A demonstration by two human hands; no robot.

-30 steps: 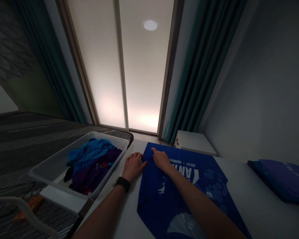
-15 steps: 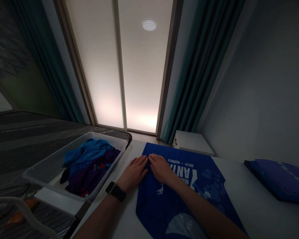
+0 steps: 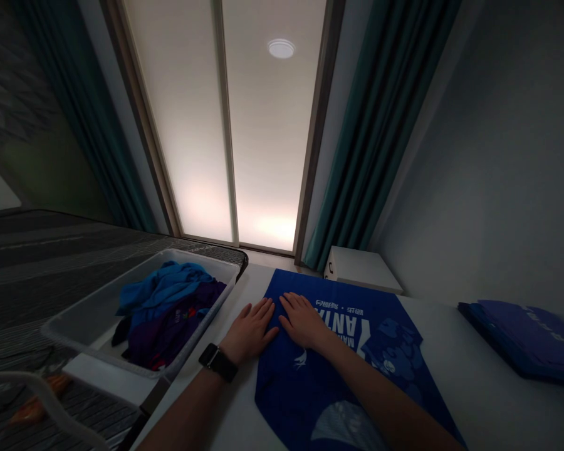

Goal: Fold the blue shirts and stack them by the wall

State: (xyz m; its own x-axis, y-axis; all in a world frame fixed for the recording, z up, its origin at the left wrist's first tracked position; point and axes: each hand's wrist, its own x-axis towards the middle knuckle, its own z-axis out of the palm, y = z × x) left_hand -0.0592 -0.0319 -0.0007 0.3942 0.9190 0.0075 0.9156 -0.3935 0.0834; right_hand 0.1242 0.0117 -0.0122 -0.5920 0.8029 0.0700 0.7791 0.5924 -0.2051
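Head: left hand (image 3: 250,329), right hand (image 3: 304,322) flat, unclenched, at blue shirt (image 3: 303,391) edge, tabletop (image 3: 252,285) alongside

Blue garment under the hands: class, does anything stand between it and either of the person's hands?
Nothing visible does. The right hand lies flat on the blue garment, and the left hand reaches over its edge. The bin and folded pile sit off to either side.
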